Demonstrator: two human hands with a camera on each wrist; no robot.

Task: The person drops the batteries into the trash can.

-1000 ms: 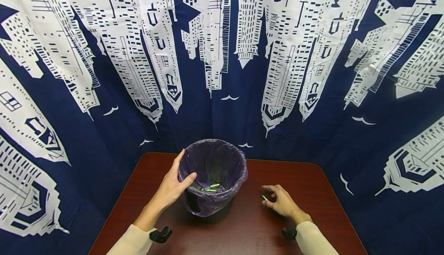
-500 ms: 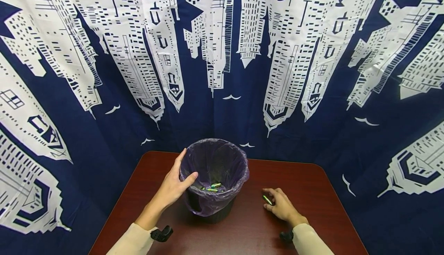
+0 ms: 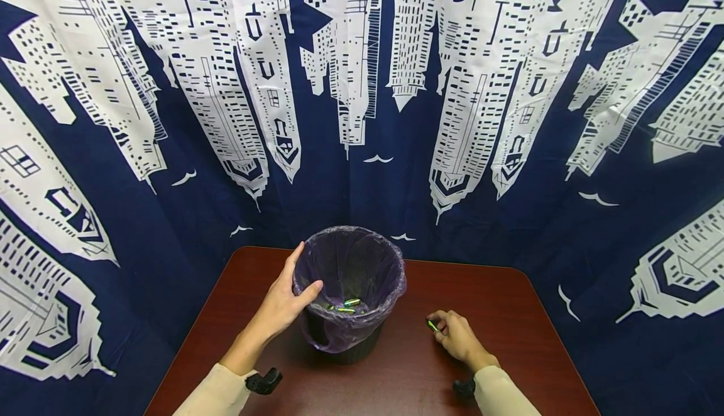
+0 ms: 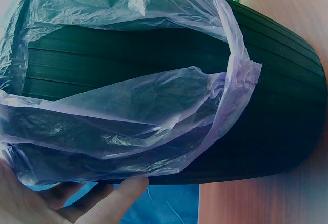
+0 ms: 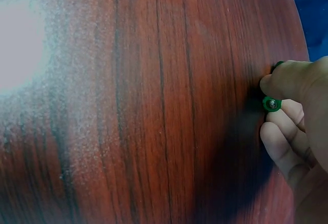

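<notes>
A dark trash bin (image 4: 277, 111) lined with a translucent purple bag (image 3: 390, 290) stands upright on the table. Several shiny green-gold batteries (image 3: 346, 310) lie at the bottom of it. My left hand (image 3: 283, 300) grips the bin's left rim through the bag, thumb on the inner side and fingers outside. To the right of the bin, my right hand (image 3: 459, 337) pinches a small green battery (image 5: 272, 103) close to the tabletop. In the right wrist view a second dark green bit (image 5: 277, 65) shows by the fingertip, mostly hidden.
The reddish-brown wooden table (image 3: 464, 284) has rounded far corners. Behind it and along both sides hangs a navy curtain (image 3: 339, 196) with white upside-down buildings. Dark wrist devices (image 3: 263, 381) sit at both cuffs.
My right fingers have drawn in from a looser spread and now close around the green battery, the hand staying near the same spot. The left hand keeps its hold on the bin.
</notes>
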